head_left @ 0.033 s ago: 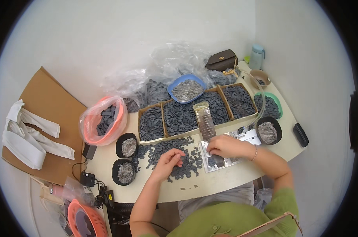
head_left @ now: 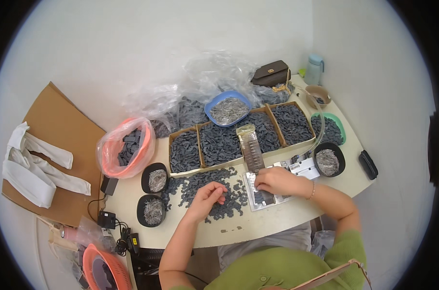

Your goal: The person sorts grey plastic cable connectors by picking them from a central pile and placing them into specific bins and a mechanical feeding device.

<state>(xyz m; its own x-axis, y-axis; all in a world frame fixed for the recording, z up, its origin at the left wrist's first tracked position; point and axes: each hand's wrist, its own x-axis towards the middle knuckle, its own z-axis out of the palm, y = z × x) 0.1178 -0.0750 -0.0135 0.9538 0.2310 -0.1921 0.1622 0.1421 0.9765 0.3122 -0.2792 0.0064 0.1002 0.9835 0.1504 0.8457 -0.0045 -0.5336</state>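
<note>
My left hand point(head_left: 207, 200) hovers over a loose spread of small dark grey plastic pieces point(head_left: 229, 205) on the table. Its fingers are curled together; anything pinched in them is too small to make out. Across from it, my right hand point(head_left: 280, 181) is bent down onto a metal fixture point(head_left: 254, 202), its fingertips together and mostly hidden from above. Grey pieces lie in the fixture beside those fingers. A clear slotted strip point(head_left: 252, 150) runs from the fixture up over the divided cardboard tray point(head_left: 200, 145), which is full of grey pieces.
Black bowls point(head_left: 144, 222) of thin metal pins stand left and right. A blue basin point(head_left: 206, 108) of pins rests on the tray's back edge. A green bowl point(head_left: 344, 133), a black case point(head_left: 368, 164) and a bagged pink basket point(head_left: 108, 166) sit around. Cables point(head_left: 122, 241) hang at the left edge.
My right hand has shifted very slightly to the right and toward me over the fixture. My left hand stays where it was.
</note>
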